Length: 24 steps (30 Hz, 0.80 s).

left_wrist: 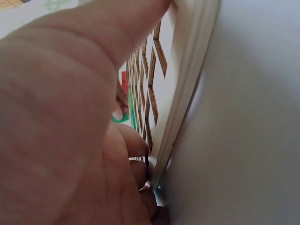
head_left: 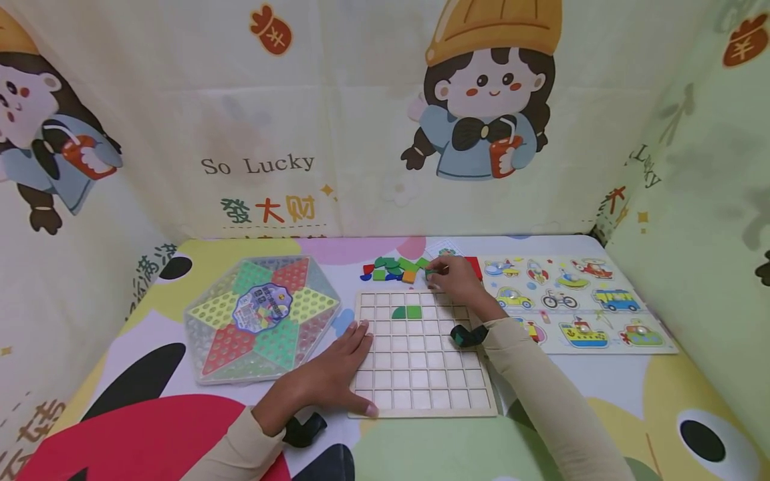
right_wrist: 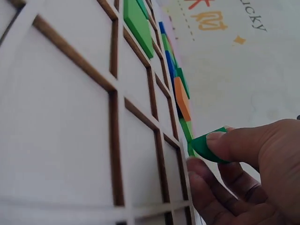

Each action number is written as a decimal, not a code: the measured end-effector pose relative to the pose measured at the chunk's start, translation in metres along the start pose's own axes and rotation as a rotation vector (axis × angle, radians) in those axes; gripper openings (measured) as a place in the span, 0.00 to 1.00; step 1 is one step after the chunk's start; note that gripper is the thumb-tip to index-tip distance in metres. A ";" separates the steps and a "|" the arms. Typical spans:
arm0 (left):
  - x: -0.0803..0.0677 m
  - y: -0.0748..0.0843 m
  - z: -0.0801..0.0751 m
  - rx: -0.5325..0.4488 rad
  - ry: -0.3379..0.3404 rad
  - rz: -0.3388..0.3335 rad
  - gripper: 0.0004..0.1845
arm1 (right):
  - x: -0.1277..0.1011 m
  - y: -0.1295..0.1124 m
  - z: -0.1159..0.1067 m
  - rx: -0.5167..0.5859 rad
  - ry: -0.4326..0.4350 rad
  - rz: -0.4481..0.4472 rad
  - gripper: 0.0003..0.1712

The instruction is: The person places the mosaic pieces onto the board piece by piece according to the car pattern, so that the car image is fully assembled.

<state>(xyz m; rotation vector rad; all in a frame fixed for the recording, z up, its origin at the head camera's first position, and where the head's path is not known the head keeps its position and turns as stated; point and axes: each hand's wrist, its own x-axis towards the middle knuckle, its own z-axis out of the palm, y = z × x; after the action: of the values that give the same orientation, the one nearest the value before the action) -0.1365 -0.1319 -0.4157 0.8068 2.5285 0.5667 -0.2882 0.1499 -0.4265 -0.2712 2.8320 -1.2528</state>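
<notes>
A pale wooden grid board [head_left: 419, 361] lies in front of me. On it sit a dark green quarter-round piece [head_left: 399, 312] and a bright green square [head_left: 414, 312], side by side in an upper row. My left hand [head_left: 329, 371] rests spread at the board's left side, its thumb on the near edge and its fingers along the left edge. Beyond the far right part of the board, my right hand [head_left: 458, 279] pinches a dark green curved-edge piece [right_wrist: 208, 146] between thumb and fingers. The fingers partly hide that piece.
Several loose coloured pieces [head_left: 392, 264] lie heaped behind the board. A hexagonal star-patterned game board [head_left: 228, 347] stands to the left. On the right is a picture board [head_left: 550, 321] with vehicles. A red piece [head_left: 474, 266] shows behind my right hand. Patterned cloth [head_left: 361, 133] walls the table.
</notes>
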 end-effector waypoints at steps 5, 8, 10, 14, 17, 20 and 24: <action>0.000 0.001 -0.001 -0.003 0.004 0.006 0.63 | -0.004 0.004 -0.007 0.021 0.024 -0.008 0.10; 0.000 0.001 -0.002 -0.008 0.004 0.007 0.63 | -0.007 0.005 -0.010 0.031 0.037 -0.028 0.09; 0.000 0.002 -0.002 -0.009 0.005 0.004 0.63 | -0.009 0.007 -0.011 0.032 0.047 -0.046 0.09; 0.000 0.002 -0.003 -0.009 0.006 0.000 0.63 | -0.014 0.009 -0.012 0.028 0.055 -0.073 0.08; 0.000 0.001 -0.002 -0.007 0.005 0.006 0.63 | -0.018 0.007 -0.013 0.016 0.045 -0.062 0.11; 0.000 0.001 -0.001 -0.006 0.006 0.009 0.63 | -0.022 0.003 -0.013 0.016 0.021 -0.042 0.17; 0.001 0.000 -0.001 -0.005 0.007 0.007 0.63 | -0.028 -0.001 -0.013 0.025 0.003 -0.037 0.18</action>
<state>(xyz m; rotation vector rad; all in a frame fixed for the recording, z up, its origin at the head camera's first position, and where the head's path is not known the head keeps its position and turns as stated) -0.1374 -0.1315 -0.4152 0.8139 2.5305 0.5788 -0.2617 0.1639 -0.4177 -0.3225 2.8243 -1.2957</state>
